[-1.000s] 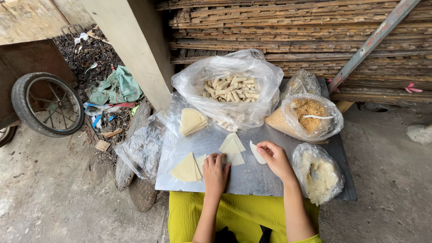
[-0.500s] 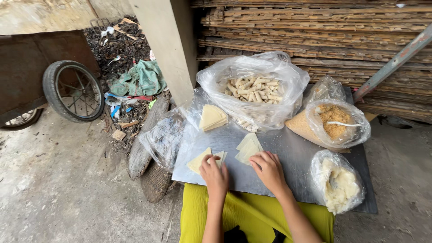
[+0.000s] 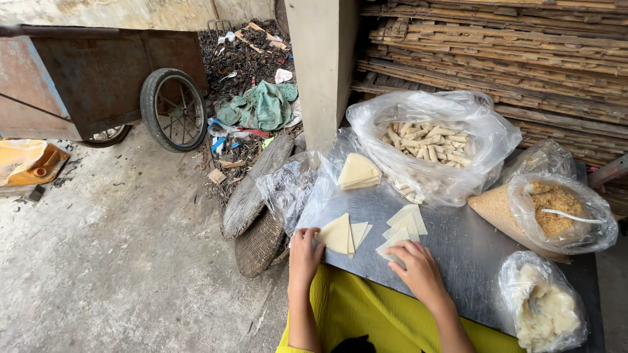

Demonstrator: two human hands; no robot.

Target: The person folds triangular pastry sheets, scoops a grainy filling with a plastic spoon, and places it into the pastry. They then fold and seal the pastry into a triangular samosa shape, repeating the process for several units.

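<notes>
A grey metal tray (image 3: 458, 242) rests across my lap. My left hand (image 3: 305, 252) lies at its near left edge, fingertips touching a small pile of pale triangular wrappers (image 3: 343, 234). My right hand (image 3: 418, 268) presses down on the near corner of a second fan of triangular wrappers (image 3: 404, 225). A thicker stack of wrappers (image 3: 357, 171) sits farther back inside a clear plastic sheet. Both hands rest flat, fingers slightly apart, lifting nothing.
A big clear bag of rolled pastries (image 3: 425, 140) stands at the back. A bag of brown filling with a white spoon (image 3: 556, 209) and a bag of white paste (image 3: 543, 307) lie at right. A cart wheel (image 3: 173, 110), woven baskets (image 3: 258, 216) and stacked bamboo (image 3: 510, 52) surround me.
The view has swung to the left. My right hand has slid onto the near corner of the right-hand wrappers; my left hand stays by the left pile.
</notes>
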